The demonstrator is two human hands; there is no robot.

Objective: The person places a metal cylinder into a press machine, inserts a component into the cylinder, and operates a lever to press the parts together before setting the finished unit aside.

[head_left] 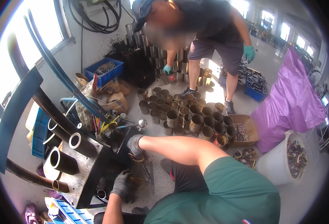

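Observation:
My right hand (135, 145), in a grey glove, reaches across to the front edge of the dark metal bench (91, 175). Its fingers curl downward just above a copper-coloured ring-shaped part (137, 157), and what they grip is hidden. Lower down, my left hand (122, 184), gloved in grey too, is beside the bench's side with fingers bent round something dark that I cannot make out. Thick steel sleeves (64, 161) sit on the bench top. Long thin metal rods (151, 173) lie on the floor right of my hands.
Many metal cylinders (173, 115) stand ahead. Behind them a co-worker bends down, a green-gloved hand (168, 70) at a red object. Blue bins (104, 71), a cardboard box (243, 130) of small parts, a white bucket (280, 160) of wound parts and a purple sheet (288, 100) surround the area.

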